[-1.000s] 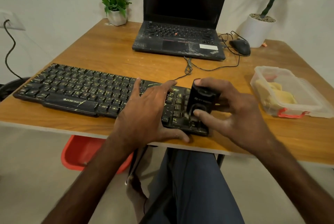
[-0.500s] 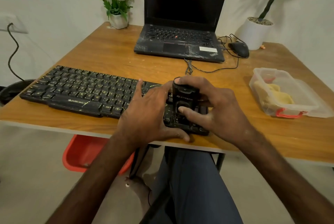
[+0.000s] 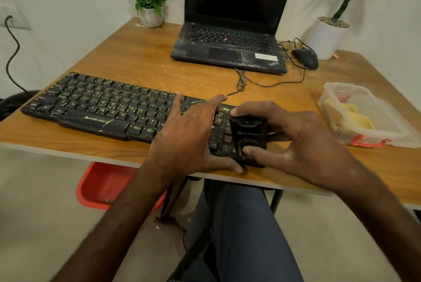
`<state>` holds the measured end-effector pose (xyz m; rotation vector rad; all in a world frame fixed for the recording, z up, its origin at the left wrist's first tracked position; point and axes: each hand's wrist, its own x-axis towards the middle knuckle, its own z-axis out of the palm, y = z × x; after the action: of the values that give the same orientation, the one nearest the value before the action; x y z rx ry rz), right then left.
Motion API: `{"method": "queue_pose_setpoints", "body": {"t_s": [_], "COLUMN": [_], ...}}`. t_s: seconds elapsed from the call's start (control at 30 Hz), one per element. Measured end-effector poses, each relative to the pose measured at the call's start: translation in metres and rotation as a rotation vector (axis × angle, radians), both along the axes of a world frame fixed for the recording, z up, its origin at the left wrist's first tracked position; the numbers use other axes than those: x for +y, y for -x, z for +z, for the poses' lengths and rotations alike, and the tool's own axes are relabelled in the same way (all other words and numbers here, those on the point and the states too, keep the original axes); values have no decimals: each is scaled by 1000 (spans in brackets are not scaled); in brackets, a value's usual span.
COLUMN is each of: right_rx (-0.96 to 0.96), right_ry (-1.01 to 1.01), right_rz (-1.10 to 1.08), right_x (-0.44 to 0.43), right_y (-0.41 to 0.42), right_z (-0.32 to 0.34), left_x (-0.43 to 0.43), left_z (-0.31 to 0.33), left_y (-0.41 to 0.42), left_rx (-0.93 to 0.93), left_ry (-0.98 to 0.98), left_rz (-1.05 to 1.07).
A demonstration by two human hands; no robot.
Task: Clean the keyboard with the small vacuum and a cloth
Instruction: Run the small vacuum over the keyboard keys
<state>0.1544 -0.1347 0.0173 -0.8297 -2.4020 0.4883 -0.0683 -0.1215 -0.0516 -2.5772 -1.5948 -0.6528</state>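
Note:
A black keyboard (image 3: 98,104) with yellow-streaked keys lies along the table's front edge. My left hand (image 3: 191,138) rests flat on its right half, fingers spread, thumb at the keyboard's front edge. My right hand (image 3: 303,142) grips a small black vacuum (image 3: 248,136) that stands on the keyboard's right end, over the number pad. Its thumb lies on the vacuum's near face and a fingertip on the top. A yellow cloth (image 3: 350,117) sits inside a clear plastic box (image 3: 387,122) at the right.
A dusty open laptop (image 3: 227,51) stands at the back of the wooden table (image 3: 141,58), with a black mouse (image 3: 305,57) and tangled cable beside it. A flower pot (image 3: 150,16) and a white planter (image 3: 325,35) stand at the back corners. A red bin (image 3: 100,186) sits under the table.
My right hand slid the vacuum left over the number pad, then back toward the keyboard's right end. The left hand stays pressed on the keys.

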Motion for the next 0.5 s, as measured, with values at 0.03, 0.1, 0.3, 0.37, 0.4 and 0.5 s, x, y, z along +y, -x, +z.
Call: {"method": "queue_pose_setpoints", "body": {"t_s": [0.03,0.1,0.3,0.37,0.4,0.5], "right_rx": [-3,43,53,8,-11,12], "right_ry": [0,-2,-6,24,24,29], "right_rz": [-4,-2,-10,-28,-29,-18], "right_x": [0,2,5,4,2,2], "right_y": [-2,5,23,7,2,7], "right_z": [2,0,-8,1,5,4], "left_x": [0,-1,-1,0,0,0], "left_z": [0,1,2,1,1,3], "left_y": [0,-1,1,0,0,-1], "left_rx": [1,9,20,-6,-12,10], "left_ry": [-1,14,29,31,32,55], "left_rz": [6,8,-11,4,10,12]}}
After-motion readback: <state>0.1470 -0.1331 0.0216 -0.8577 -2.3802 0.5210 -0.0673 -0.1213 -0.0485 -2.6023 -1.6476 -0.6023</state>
